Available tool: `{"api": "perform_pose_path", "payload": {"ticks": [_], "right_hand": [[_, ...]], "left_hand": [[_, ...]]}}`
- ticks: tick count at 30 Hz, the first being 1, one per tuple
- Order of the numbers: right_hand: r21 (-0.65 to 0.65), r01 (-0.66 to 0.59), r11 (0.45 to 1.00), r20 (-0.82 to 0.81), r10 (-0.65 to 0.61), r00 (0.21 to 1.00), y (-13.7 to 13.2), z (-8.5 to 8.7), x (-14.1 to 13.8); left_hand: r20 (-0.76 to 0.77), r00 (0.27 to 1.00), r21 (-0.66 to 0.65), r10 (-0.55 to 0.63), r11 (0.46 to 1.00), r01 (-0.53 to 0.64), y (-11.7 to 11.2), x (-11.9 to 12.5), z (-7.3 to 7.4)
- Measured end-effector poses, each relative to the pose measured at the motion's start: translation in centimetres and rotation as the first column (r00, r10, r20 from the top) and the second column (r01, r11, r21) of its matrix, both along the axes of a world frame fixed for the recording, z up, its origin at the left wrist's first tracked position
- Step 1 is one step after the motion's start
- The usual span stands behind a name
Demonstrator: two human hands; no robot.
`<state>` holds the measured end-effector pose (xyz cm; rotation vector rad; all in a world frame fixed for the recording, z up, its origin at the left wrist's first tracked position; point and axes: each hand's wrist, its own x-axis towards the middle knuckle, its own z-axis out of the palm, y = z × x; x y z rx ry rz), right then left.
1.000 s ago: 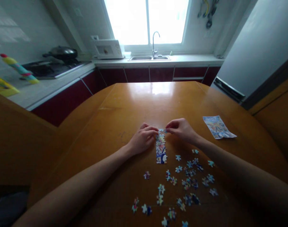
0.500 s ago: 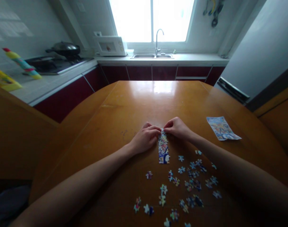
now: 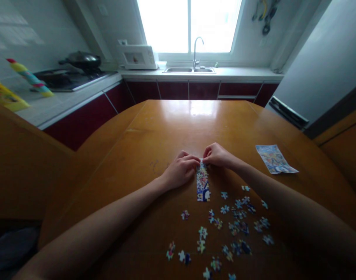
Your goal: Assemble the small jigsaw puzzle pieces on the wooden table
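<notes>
Left fingers [image 3: 193,158], right fingers [image 3: 208,158]: bent; grips unclear
Puzzle strip [image 3: 202,183]: narrow, knobbly-edged, tip between them
Tabletop [image 3: 160,136]: glossy wood beneath

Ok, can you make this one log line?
left hand: at puzzle strip, far end | right hand: same end, opposite side | loose pieces: on table

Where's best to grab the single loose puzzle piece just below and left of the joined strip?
Probably pinch the puzzle piece by opposite edges, coming from above: it lies flat on the table, and a gap separates it from the neighbouring pieces, leaving its edges reachable.
</notes>
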<state>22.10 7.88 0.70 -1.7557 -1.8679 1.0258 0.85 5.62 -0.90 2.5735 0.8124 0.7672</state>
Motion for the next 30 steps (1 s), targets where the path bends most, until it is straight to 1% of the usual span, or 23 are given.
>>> {"api": "perform_pose_path", "payload": {"ticks": [8, 14, 18, 20, 23, 25, 27, 29, 30], "right_hand": [[-0.015, 0.003, 1.0, 0.07, -0.002, 0.998, 0.4, -0.1, 0.8], [-0.002, 0.009, 1.0, 0.061, -0.009, 0.998, 0.3, -0.4, 0.8], [0.013, 0.003, 1.0, 0.045, -0.003, 0.999, 0.2, -0.1, 0.7], [0.042, 0.003, 0.999, 0.041, -0.005, 0.999, 0.1, 0.4, 0.7], [0.149, 0.017, 0.989, 0.057, -0.026, 0.998, -0.6, 1.2, 1.1], [0.252, -0.042, 0.967, 0.102, 0.017, 0.995, -1.5, 1.3, 1.4], [0.331, -0.156, 0.931, 0.186, 0.098, 0.978, -2.5, 1.1, 1.7], [0.358, -0.263, 0.896, 0.278, 0.166, 0.946, -3.4, 0.8, 1.8], [0.354, -0.295, 0.887, 0.31, 0.187, 0.932, -3.7, 0.7, 1.8]], "left_hand": [[-0.003, 1.0, 0.005, -0.007, 1.0, 0.007, -0.1, 0.0, 0.2], [-0.098, 0.995, 0.011, -0.009, 1.0, 0.01, 0.0, -0.1, -0.1], [-0.148, 0.989, 0.036, -0.023, 0.999, 0.029, 0.0, -0.1, -0.2], [-0.157, 0.987, 0.039, -0.027, 0.999, 0.033, 0.0, -0.1, -0.1], [-0.175, 0.984, 0.049, -0.02, 0.998, 0.029, -0.1, -0.1, 0.0], [-0.186, 0.983, 0.058, 0.0, 0.998, 0.011, -0.1, 0.0, -0.1], [-0.195, 0.981, 0.063, 0.017, 0.998, -0.005, -0.1, 0.0, -0.1], [-0.201, 0.98, 0.061, 0.019, 0.998, -0.007, -0.2, 0.0, -0.1], [-0.201, 0.979, 0.059, 0.017, 0.998, -0.005, -0.2, -0.1, -0.1]]}}
